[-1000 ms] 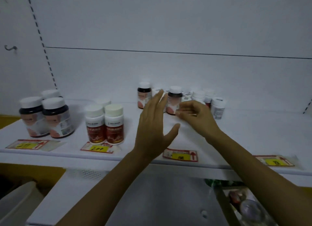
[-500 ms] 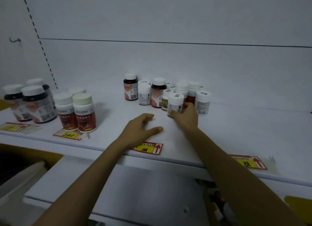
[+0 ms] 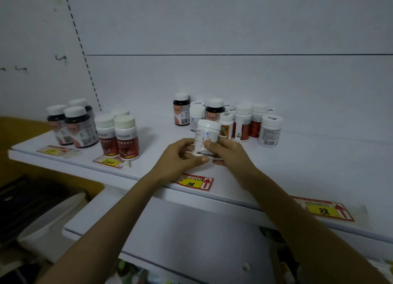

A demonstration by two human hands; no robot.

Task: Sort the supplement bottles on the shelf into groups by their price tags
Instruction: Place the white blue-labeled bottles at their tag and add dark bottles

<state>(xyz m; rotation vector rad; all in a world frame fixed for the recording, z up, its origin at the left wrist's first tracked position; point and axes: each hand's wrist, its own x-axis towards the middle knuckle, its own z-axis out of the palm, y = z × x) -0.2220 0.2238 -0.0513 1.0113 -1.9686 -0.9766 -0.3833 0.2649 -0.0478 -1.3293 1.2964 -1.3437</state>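
Now both hands hold a small white plastic bottle [image 3: 205, 139] just above the white shelf [image 3: 297, 169], behind the yellow 108 price tag [image 3: 193, 182]: left hand [image 3: 180, 156] and right hand [image 3: 228, 154] wrapped round its lower body. Probably light, rigid, slick label; best gripped mid-body.

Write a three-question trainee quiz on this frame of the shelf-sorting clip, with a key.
1. True or false: the white bottle is held by both the left hand and the right hand.
2. Which price tag lies nearest the hands: A) the 200 tag B) the 108 tag C) the 88 tag?
3. What colour are the labels on the bottles behind the 200 tag?

Key: 1 true; 2 B; 3 red.
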